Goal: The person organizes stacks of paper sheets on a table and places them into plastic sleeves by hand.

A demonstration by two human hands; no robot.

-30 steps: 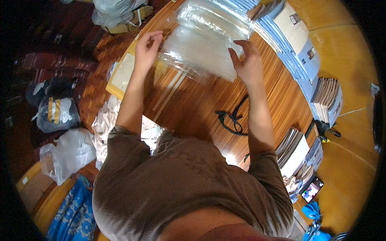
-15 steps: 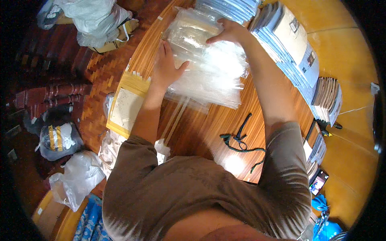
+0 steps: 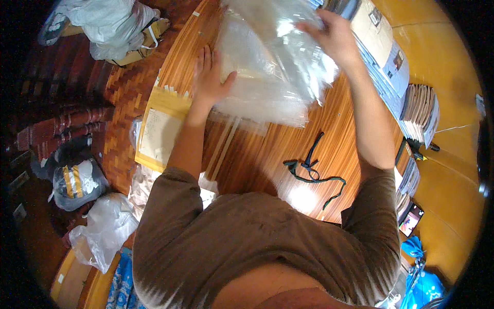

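A pile of clear plastic bags (image 3: pixel 252 82) lies on the wooden table, glossy and loosely layered. My left hand (image 3: pixel 208 80) rests at the pile's left edge, fingers stretched out and thumb over the plastic, holding nothing. Over the far right part of the pile, my right hand (image 3: pixel 337 41) has its thumb and fingers at the upper plastic, which is raised and fanned toward it. How many layers it grips cannot be made out. Below the pile, a dark cord (image 3: pixel 311 172) lies loosely curled on the table.
Stacks of packed blue and beige folded garments (image 3: pixel 383 56) line the right side, with brown folded ones (image 3: pixel 419 110) nearer. A yellow envelope (image 3: pixel 163 123) sits by my left forearm. A phone (image 3: pixel 411 220) is at the lower right. Plastic-wrapped bundles (image 3: pixel 80 180) are on the floor at left.
My right hand has moved right and raised the upper plastic, fanning the layers out. My left hand has stayed near the pile's left edge.
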